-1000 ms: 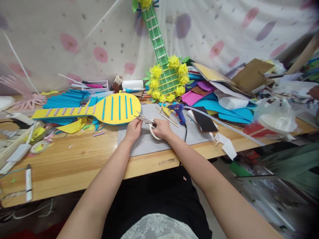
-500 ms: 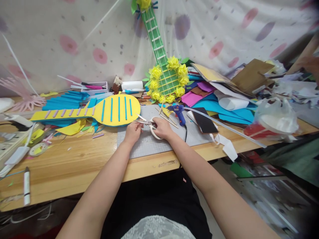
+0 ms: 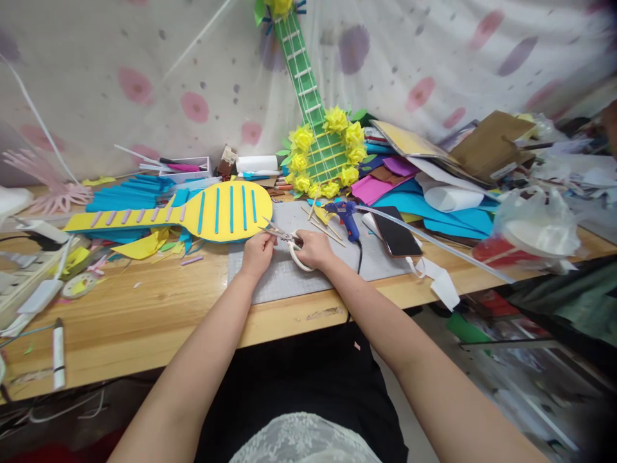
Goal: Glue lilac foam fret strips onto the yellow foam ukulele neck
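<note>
My right hand (image 3: 314, 249) is closed round the white handles of a pair of scissors (image 3: 293, 242), whose blades point left with the tips spread apart. My left hand (image 3: 259, 253) is closed in a pinch right beside the blades; whatever its fingers hold is too small to make out. Both hands are over a grey cutting mat (image 3: 289, 286). Just behind and to the left lies a yellow paper guitar (image 3: 207, 212) with blue strips on its body and pale purple strips along its neck. A blue glue gun (image 3: 348, 220) and thin wooden sticks (image 3: 330, 233) lie beyond my right hand.
A green guitar (image 3: 315, 122) with yellow paper flowers leans against the curtain. To the right are a black phone (image 3: 396, 231), piled coloured paper (image 3: 434, 212) and a bagged red tub (image 3: 525, 238). A power strip (image 3: 29, 276) and a marker (image 3: 58, 354) lie left.
The scissors' blades look slightly wider apart at the tips. Both hands stay in nearly the same place, and the view has shifted a little.
</note>
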`<state>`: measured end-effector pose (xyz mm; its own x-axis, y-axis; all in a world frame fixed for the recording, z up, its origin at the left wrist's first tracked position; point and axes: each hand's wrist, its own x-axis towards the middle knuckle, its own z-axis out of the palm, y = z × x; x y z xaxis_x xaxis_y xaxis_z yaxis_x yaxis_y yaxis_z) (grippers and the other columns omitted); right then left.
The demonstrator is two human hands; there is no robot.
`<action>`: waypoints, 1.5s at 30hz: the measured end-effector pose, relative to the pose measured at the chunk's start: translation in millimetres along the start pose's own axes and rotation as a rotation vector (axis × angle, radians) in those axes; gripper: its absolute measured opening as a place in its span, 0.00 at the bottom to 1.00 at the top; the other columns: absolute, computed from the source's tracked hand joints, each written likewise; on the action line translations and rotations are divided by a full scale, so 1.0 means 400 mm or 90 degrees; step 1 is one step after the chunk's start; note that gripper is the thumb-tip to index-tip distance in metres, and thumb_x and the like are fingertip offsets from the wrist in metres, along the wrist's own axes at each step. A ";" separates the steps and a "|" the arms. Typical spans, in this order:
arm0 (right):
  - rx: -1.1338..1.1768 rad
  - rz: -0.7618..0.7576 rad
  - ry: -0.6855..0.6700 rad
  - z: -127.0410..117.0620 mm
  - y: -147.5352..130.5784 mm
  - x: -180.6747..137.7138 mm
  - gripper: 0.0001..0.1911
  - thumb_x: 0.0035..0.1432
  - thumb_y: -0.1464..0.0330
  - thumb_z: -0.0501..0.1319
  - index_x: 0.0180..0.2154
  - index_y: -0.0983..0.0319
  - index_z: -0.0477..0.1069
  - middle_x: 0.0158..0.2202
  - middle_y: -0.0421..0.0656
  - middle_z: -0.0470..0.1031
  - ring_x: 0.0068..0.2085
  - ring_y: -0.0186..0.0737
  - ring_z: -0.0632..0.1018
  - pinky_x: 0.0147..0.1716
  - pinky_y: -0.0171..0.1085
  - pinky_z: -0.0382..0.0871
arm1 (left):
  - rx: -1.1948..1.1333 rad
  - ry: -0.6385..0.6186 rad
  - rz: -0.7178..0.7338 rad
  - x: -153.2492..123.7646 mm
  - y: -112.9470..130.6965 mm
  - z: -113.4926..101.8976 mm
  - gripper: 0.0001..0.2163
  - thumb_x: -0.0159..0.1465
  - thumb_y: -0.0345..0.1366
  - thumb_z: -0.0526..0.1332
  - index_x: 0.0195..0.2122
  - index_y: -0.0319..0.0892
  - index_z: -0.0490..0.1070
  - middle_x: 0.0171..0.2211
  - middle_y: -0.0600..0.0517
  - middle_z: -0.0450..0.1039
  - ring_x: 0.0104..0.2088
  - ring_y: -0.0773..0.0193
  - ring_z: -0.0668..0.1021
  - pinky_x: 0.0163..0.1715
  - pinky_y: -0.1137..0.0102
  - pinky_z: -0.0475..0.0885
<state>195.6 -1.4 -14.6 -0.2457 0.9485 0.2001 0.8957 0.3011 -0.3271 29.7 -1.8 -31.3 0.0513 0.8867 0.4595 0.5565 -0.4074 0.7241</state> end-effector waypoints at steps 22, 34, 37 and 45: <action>0.033 -0.049 0.021 0.004 0.011 -0.001 0.07 0.49 0.64 0.55 0.29 0.61 0.66 0.30 0.42 0.72 0.31 0.37 0.69 0.28 0.34 0.52 | -0.027 -0.027 -0.039 0.005 0.004 0.000 0.09 0.56 0.30 0.54 0.18 0.41 0.65 0.19 0.54 0.69 0.18 0.68 0.71 0.24 0.72 0.66; 0.002 -0.043 0.001 -0.006 0.012 0.006 0.09 0.50 0.62 0.55 0.29 0.61 0.68 0.30 0.43 0.74 0.31 0.37 0.70 0.28 0.34 0.52 | -0.009 -0.033 -0.025 0.007 0.010 -0.011 0.09 0.56 0.32 0.53 0.18 0.42 0.64 0.16 0.55 0.66 0.18 0.68 0.70 0.25 0.73 0.66; -0.001 -0.039 -0.004 -0.008 0.005 0.006 0.09 0.50 0.62 0.55 0.30 0.60 0.68 0.31 0.42 0.75 0.31 0.37 0.71 0.27 0.34 0.52 | -0.007 -0.007 -0.027 0.007 0.008 -0.010 0.09 0.56 0.33 0.53 0.19 0.42 0.64 0.19 0.54 0.68 0.18 0.68 0.71 0.25 0.72 0.66; -0.008 -0.014 -0.017 -0.005 -0.004 0.009 0.10 0.52 0.61 0.55 0.31 0.60 0.68 0.33 0.43 0.76 0.33 0.39 0.73 0.27 0.34 0.53 | -0.010 0.002 -0.033 0.014 -0.003 -0.005 0.10 0.56 0.33 0.53 0.19 0.42 0.63 0.20 0.54 0.69 0.19 0.69 0.71 0.26 0.72 0.66</action>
<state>194.0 1.2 -11.4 -0.2746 0.9442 0.1820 0.8945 0.3203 -0.3121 27.8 3.3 -28.7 0.0209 0.9059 0.4230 0.5457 -0.3649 0.7544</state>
